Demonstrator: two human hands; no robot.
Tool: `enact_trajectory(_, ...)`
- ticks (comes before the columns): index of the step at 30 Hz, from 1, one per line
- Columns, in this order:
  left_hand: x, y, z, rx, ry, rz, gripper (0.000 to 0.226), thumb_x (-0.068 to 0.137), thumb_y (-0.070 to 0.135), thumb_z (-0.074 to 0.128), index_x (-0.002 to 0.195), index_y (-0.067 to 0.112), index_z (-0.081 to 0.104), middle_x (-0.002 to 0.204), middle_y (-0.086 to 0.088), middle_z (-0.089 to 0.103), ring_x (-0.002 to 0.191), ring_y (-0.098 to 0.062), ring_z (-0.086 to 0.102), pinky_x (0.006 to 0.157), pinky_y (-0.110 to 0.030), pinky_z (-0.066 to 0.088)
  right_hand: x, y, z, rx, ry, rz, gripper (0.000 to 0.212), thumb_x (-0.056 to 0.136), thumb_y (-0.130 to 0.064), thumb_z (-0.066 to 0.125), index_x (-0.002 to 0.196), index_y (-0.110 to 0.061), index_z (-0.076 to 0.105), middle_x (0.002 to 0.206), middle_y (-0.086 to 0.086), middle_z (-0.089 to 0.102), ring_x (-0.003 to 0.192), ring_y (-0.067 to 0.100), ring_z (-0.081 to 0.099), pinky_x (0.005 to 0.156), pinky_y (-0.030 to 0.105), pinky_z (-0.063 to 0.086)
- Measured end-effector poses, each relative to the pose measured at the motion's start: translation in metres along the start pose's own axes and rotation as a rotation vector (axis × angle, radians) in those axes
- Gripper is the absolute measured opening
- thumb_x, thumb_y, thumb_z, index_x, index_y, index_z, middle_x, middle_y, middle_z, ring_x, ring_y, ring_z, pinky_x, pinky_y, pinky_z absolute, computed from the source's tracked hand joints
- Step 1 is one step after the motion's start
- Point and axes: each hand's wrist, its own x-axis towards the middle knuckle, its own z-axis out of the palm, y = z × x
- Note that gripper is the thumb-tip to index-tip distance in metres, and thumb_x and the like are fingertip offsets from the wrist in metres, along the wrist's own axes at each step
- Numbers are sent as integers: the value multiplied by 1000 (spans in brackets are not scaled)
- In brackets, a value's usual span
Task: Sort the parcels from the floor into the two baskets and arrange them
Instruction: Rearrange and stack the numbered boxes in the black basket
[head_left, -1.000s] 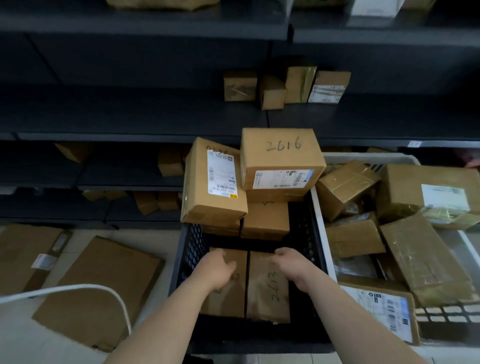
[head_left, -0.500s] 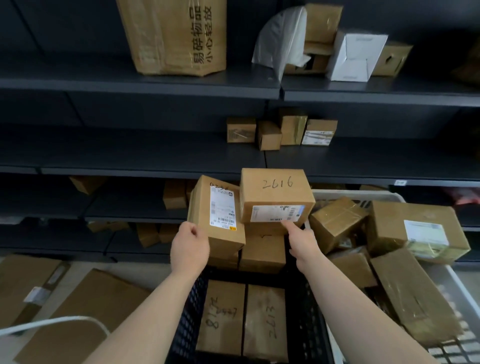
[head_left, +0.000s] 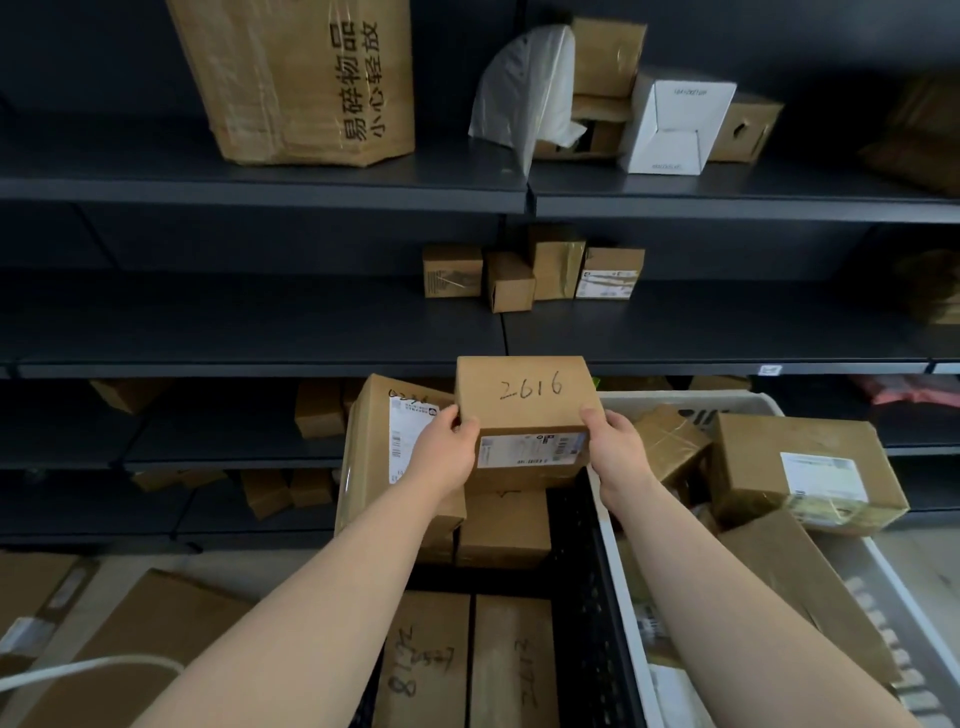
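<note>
A brown parcel marked 2616 (head_left: 527, 400) sits on top of the pile at the far end of the black basket (head_left: 587, 597). My left hand (head_left: 441, 452) grips its left side and my right hand (head_left: 615, 449) grips its right side. Beside it a taller labelled parcel (head_left: 384, 447) leans upright. Two flat parcels (head_left: 467, 665) with handwritten numbers lie at the near end of the black basket. The white basket (head_left: 623, 582) to the right holds several brown parcels, among them a large labelled box (head_left: 800, 467).
Flat cardboard parcels (head_left: 145, 639) lie on the floor at the left, with a white cord (head_left: 78, 670) over them. Dark shelving (head_left: 260, 322) stands behind the baskets, carrying small boxes (head_left: 530, 275), a large taped box (head_left: 296, 78) and a white box (head_left: 675, 124).
Both hands rose from the flat parcels at the near end of the black basket to the pile at the far end and closed on the sides of parcel 2616. The view tilted upward.
</note>
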Motion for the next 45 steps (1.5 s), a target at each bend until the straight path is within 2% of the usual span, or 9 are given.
enact_trajectory(7, 0, 4, -2, -59, 117, 31, 37, 102, 30, 42, 136, 15, 43, 129, -2, 53, 104, -10, 46, 76, -19, 40, -4, 2, -7, -12, 31, 36, 38, 98, -32, 55, 131, -19, 43, 113, 4, 59, 103, 20, 59, 89, 37, 53)
enact_trajectory(12, -5, 4, -1, -101, 135, 26, 34, 101, 34, 44, 130, 16, 45, 118, 1, 52, 105, -13, 47, 83, -27, 40, -17, -2, -13, 0, 57, 61, 29, 96, -33, 58, 117, -20, 41, 111, 6, 57, 107, 24, 58, 99, 46, 51)
enact_trajectory(17, -12, -2, -6, -112, 80, 4, 42, 98, 48, 42, 126, 18, 49, 119, 0, 57, 109, -18, 53, 92, -34, 48, -41, -13, -34, -76, 49, 39, 29, 96, -39, 57, 114, -20, 43, 105, 2, 55, 93, 19, 56, 83, 38, 50)
enact_trajectory(21, -30, -15, -7, -38, 44, 30, 49, 91, 59, 45, 121, 20, 54, 112, 1, 60, 105, -20, 57, 94, -46, 51, -63, -10, -59, -165, -66, 108, 29, 96, -41, 56, 118, -22, 49, 94, -2, 54, 83, 19, 54, 81, 43, 52)
enact_trajectory(24, -48, -28, -6, 4, 46, 51, 49, 90, 59, 48, 116, 18, 55, 106, 3, 60, 100, -18, 59, 92, -43, 52, -78, -3, -76, -249, -108, 155, 37, 96, -42, 55, 127, -22, 52, 99, 2, 57, 87, 22, 57, 79, 43, 51)
enact_trajectory(29, -72, -59, -9, 185, 35, 79, 50, 88, 63, 46, 104, 18, 60, 98, 6, 64, 92, -13, 60, 86, -38, 52, -93, 30, -90, -469, -150, 160, 43, 95, -44, 55, 128, -15, 58, 115, 7, 63, 105, 28, 60, 97, 49, 50)
enact_trajectory(36, -91, -118, -18, 436, -40, -43, 43, 93, 59, 41, 96, 21, 60, 91, 6, 62, 83, -10, 59, 75, -31, 52, -105, 80, -73, -652, -250, 223, 36, 96, -37, 56, 100, -3, 65, 93, 10, 67, 81, 24, 64, 69, 32, 52)
enact_trajectory(41, -97, -157, -25, 496, -176, -171, 46, 99, 51, 36, 88, 15, 63, 86, -1, 63, 78, -15, 60, 63, -26, 45, -101, 122, -55, -648, -332, 340, 29, 98, -31, 55, 99, -3, 64, 95, 13, 68, 88, 27, 66, 83, 38, 55)
enact_trajectory(45, -98, -181, -25, 513, -229, -265, 46, 101, 46, 35, 81, 15, 63, 79, -2, 61, 73, -15, 59, 57, -25, 39, -99, 148, -44, -661, -372, 383, 25, 101, -25, 51, 107, -4, 63, 92, 9, 65, 82, 23, 61, 65, 31, 49)
